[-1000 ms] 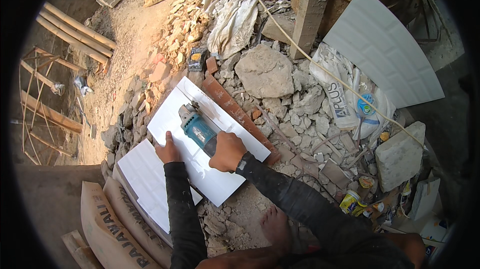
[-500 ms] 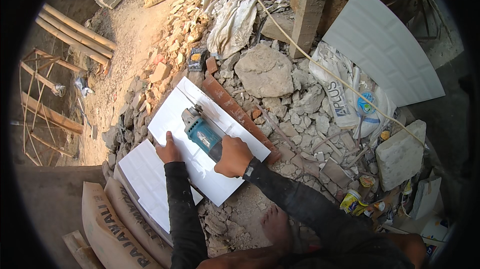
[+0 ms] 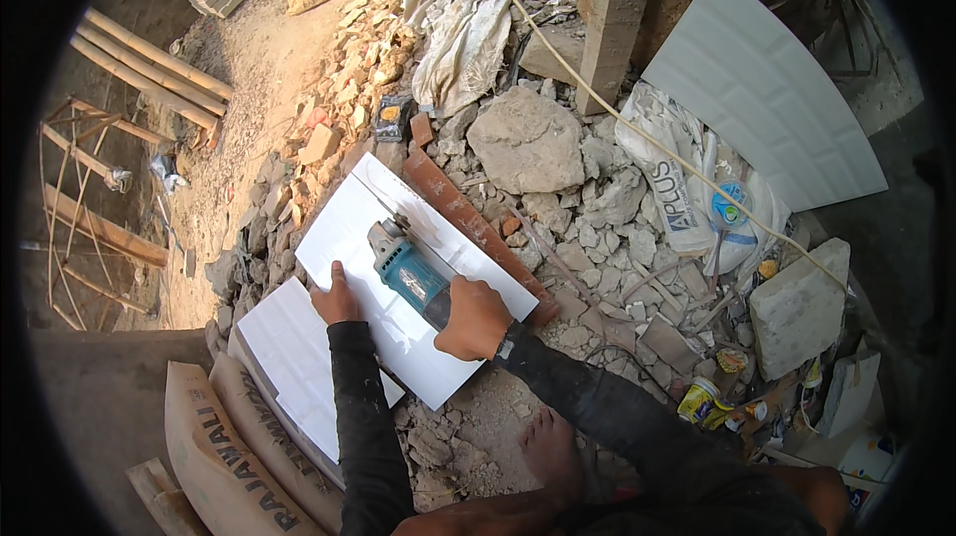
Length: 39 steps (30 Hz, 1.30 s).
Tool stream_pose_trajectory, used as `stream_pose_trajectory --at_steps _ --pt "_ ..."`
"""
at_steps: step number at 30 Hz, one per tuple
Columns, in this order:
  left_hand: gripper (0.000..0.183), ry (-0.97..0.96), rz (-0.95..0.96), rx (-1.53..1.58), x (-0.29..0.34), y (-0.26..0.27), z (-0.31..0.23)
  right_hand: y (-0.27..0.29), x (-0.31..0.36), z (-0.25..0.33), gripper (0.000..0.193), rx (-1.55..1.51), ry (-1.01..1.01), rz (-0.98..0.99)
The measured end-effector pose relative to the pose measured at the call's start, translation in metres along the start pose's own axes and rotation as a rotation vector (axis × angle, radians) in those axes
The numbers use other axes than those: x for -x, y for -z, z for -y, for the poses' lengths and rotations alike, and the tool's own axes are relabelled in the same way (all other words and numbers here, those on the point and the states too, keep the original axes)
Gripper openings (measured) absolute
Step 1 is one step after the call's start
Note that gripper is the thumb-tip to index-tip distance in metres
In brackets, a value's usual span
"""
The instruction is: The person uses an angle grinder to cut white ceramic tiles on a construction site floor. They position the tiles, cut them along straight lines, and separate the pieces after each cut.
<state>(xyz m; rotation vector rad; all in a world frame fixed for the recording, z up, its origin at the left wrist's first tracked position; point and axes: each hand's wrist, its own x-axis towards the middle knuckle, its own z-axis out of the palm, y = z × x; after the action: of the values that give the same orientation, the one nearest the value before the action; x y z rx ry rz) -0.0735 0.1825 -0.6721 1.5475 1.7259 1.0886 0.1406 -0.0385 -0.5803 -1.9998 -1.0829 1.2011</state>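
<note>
A teal angle grinder (image 3: 411, 277) is gripped in my right hand (image 3: 472, 320), its head tilted over a glossy white tile (image 3: 403, 337). The thin disc at its far end meets a dark line that runs lengthwise along the tile near the far right edge. At the tile's left edge, my left hand (image 3: 337, 299) grips it, thumb on top and the other fingers mostly hidden. A reddish-brown bar (image 3: 478, 227) lies along the tile's far right side, apparently partly under it.
White tile pieces (image 3: 309, 357) and paper sacks (image 3: 224, 446) lie at the lower left. Rubble and a large stone (image 3: 526, 140) spread beyond the tile. A yellowish cable (image 3: 637, 128) crosses the right side. My bare foot (image 3: 550, 446) stands close to the tile.
My right hand and the grinder have shifted slightly right and toward me along the dark line. My left hand and the tile have stayed in place.
</note>
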Motion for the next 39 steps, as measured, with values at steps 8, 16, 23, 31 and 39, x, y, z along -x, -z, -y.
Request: stream_pose_trajectory --at_steps 8,16,23,31,39 --pt "0.054 0.071 -0.016 -0.032 0.004 0.000 -0.007 0.003 0.009 -0.004 0.054 -0.030 -0.040 0.056" --pt "0.056 -0.005 -0.024 -0.026 0.004 -0.001 -0.006 0.002 0.019 -0.011 0.050 -0.028 -0.010 0.010" --pt "0.058 0.015 -0.035 -0.087 -0.004 -0.001 0.005 0.003 0.024 -0.014 0.049 -0.018 -0.019 0.009" --pt "0.057 -0.009 -0.288 -0.449 0.025 0.006 -0.031 0.002 0.027 -0.017 0.050 -0.019 -0.012 0.011" --pt "0.047 0.382 0.434 0.281 0.173 0.033 -0.113 0.002 0.030 -0.021 0.055 -0.010 -0.003 -0.001"
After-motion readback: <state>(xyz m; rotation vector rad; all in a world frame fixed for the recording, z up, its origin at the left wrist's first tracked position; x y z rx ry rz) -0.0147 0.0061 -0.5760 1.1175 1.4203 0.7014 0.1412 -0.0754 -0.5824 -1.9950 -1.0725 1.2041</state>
